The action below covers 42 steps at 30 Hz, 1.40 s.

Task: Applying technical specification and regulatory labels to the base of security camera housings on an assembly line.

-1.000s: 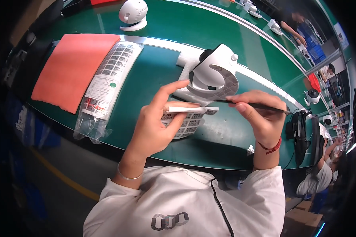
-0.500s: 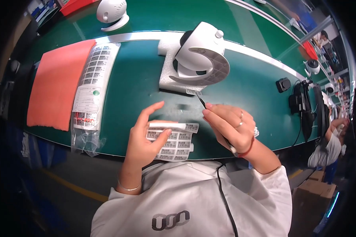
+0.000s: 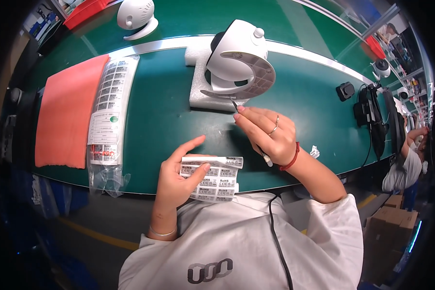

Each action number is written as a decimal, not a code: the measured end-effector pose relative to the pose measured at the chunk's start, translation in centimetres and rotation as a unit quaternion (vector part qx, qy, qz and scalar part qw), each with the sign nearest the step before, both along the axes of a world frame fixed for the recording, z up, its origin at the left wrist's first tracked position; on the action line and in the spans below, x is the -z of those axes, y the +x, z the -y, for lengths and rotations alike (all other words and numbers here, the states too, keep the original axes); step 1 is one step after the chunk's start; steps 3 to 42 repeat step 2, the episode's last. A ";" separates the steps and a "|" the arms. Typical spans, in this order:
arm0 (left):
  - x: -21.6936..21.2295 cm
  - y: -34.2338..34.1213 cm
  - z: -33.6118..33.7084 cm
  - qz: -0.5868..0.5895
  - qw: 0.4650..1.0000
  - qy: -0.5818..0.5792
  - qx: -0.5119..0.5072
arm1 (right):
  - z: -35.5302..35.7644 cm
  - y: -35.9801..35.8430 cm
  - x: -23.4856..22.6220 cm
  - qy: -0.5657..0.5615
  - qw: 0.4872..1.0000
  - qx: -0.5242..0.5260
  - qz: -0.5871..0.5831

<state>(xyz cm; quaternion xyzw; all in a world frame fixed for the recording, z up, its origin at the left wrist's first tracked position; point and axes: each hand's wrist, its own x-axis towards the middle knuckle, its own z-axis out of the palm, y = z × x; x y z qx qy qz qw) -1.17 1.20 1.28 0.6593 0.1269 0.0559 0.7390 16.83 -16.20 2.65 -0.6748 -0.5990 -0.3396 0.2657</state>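
A sheet of printed silver-white labels (image 3: 226, 183), curled at its top edge, is gripped by my left hand (image 3: 181, 176). The thumb lies on the sheet while the index finger stretches out. Between the fingertips of my right hand (image 3: 270, 129) is a pair of thin dark tweezers (image 3: 235, 103) with a pale rear end. Their tip reaches the near rim of the base of a white round-bodied device (image 3: 239, 50). Whether a label is still at the tip is too small to tell. The device lies tilted on a white foam block (image 3: 196, 94), underside toward me.
At left, an orange cloth (image 3: 67, 113) lies beside a plastic bag of label sheets (image 3: 112, 101). A similar white device (image 3: 136, 17) stands at the far left. A small black box (image 3: 345, 91) and black cabled equipment (image 3: 369, 113) sit at right. A crumpled scrap (image 3: 314, 152) lies near my right wrist.
My right hand has moved up and left, taking the tweezers from just in front of the foam to the device's base rim. The label seen at their tip is no longer distinct.
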 end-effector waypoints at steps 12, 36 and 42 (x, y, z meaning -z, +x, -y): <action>0.1 -0.1 -0.1 -0.004 1.000 -0.003 0.010 | -0.1 0.3 0.2 0.001 1.000 0.002 -0.001; 0.1 -0.1 -0.1 -0.004 1.000 -0.003 0.010 | -0.1 0.3 0.2 0.001 1.000 0.002 -0.001; 0.1 -0.1 -0.1 -0.004 1.000 -0.003 0.010 | -0.1 0.3 0.2 0.001 1.000 0.002 -0.001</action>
